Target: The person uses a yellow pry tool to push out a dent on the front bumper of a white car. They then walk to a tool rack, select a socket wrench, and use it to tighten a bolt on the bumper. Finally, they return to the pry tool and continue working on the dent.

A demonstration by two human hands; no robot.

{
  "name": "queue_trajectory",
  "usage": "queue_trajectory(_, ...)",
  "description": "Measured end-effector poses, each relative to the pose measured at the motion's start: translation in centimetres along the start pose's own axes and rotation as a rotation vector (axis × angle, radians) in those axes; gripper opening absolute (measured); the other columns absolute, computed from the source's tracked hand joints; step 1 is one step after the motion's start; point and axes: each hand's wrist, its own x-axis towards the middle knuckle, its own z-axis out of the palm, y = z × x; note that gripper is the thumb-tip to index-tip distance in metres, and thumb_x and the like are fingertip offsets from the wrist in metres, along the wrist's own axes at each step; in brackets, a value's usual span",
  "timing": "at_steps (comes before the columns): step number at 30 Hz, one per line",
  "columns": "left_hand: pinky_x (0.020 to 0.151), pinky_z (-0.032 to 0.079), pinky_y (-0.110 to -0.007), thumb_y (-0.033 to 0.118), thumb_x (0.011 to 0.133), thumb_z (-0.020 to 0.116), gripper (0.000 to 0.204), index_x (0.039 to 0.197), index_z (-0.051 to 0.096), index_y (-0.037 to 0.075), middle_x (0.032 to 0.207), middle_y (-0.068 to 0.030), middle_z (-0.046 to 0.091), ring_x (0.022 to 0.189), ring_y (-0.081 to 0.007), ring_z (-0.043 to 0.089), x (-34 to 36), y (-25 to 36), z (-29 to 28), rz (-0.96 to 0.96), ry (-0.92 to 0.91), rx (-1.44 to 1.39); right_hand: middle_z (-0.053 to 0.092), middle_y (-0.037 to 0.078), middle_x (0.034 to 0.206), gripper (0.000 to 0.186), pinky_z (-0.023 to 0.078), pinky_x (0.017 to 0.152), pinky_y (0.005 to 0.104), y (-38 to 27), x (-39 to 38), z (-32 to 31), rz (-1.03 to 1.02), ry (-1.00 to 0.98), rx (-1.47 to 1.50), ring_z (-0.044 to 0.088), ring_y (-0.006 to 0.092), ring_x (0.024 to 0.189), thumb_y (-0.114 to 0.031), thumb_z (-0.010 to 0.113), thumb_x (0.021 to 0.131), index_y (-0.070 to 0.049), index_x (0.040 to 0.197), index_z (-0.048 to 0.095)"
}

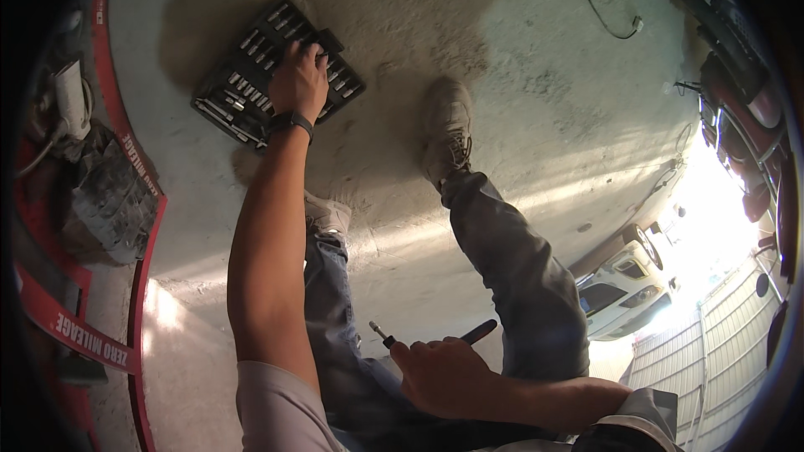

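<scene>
The left hand point(299, 84) reaches out at arm's length, its fingers point(295, 52) bent down into the open socket case point(251, 75) on the concrete floor point(469, 25). The fingertips press among the rows of sockets, but I cannot tell whether they pinch one. A dark band point(291, 123) sits on that wrist. The case lies tilted, well ahead of the person's knees and left of the far shoe point(446, 125).

The right hand point(444, 377) rests close in, near the right thigh, its fingers curled tight around a ratchet point(431, 336). The black handle sticks out to the right of the fist and the thin driver end pokes out to the left.

Both legs, in grey trousers, stretch across the floor; the near shoe point(328, 216) is tucked beside the left forearm. A red banner point(126, 151) curves along the left edge, with clutter behind it. A white car point(624, 289) stands in bright daylight at the right.
</scene>
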Motion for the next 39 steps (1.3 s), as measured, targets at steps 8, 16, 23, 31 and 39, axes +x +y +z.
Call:
queue_trajectory(8, 0.076, 0.054, -0.046, 0.022, 0.101, 0.063, 0.013, 0.103, 0.061, 0.009, 0.103, -0.0115, 0.063, 0.093, -0.0365, 0.065, 0.2, -2.0, 0.1, 0.208, 0.104, -0.231, 0.069, 0.015, 0.079, 0.037, 0.055, 0.061, 0.0470, -0.2, 0.2, -0.9, -0.034, 0.022, 0.027, 0.072, 0.0318, 0.069, -0.020, 0.065, 0.090, 0.002, 0.118, 0.055)
queue_trajectory(16, 0.085, 0.060, -0.032, 0.026, 0.105, 0.063, 0.022, 0.113, 0.062, 0.006, 0.108, -0.0051, 0.070, 0.099, -0.0158, 0.070, -1.8, 0.3, -2.7, -0.411, -0.071, -1.209, 0.069, 0.022, 0.078, 0.039, 0.056, 0.063, 0.0533, 1.0, -0.4, 0.2, 0.106, -0.009, 0.146, 0.071, 0.0388, 0.071, -0.017, 0.060, 0.088, 0.004, 0.119, 0.050)
queue_trajectory(23, 0.101, 0.056, -0.033, 0.023, 0.107, 0.058, 0.033, 0.135, 0.062, 0.006, 0.117, -0.0029, 0.069, 0.103, -0.0148, 0.068, -15.1, 5.4, -18.5, -0.767, -0.144, -1.693, 0.068, 0.012, 0.076, 0.042, 0.051, 0.066, 0.0378, 0.7, -1.4, 0.0, 0.200, 0.489, 0.557, 0.066, 0.0260, 0.067, -0.015, 0.065, 0.089, -0.008, 0.130, 0.058)
queue_trajectory(31, 0.113, 0.050, -0.041, 0.016, 0.108, 0.054, 0.023, 0.126, 0.061, 0.004, 0.122, -0.0082, 0.069, 0.121, -0.0228, 0.065, -22.2, 23.3, -38.4, -0.499, -0.340, -2.019, 0.057, 0.005, 0.068, 0.034, 0.042, 0.056, 0.0293, -4.8, -21.1, 2.1, -0.263, 1.194, 0.795, 0.047, 0.0132, 0.057, -0.019, 0.070, 0.096, 0.000, 0.124, 0.066)
queue_trajectory(39, 0.105, 0.056, -0.039, 0.017, 0.109, 0.053, 0.021, 0.121, 0.063, 0.003, 0.121, -0.0119, 0.070, 0.117, -0.0255, 0.068, -26.1, 48.7, -50.4, -0.168, -0.680, -1.710, 0.057, 0.001, 0.069, 0.026, 0.041, 0.057, 0.0241, -3.4, -39.6, 7.2, -0.451, 1.546, 1.132, 0.047, 0.0059, 0.062, -0.012, 0.069, 0.097, 0.001, 0.119, 0.068)
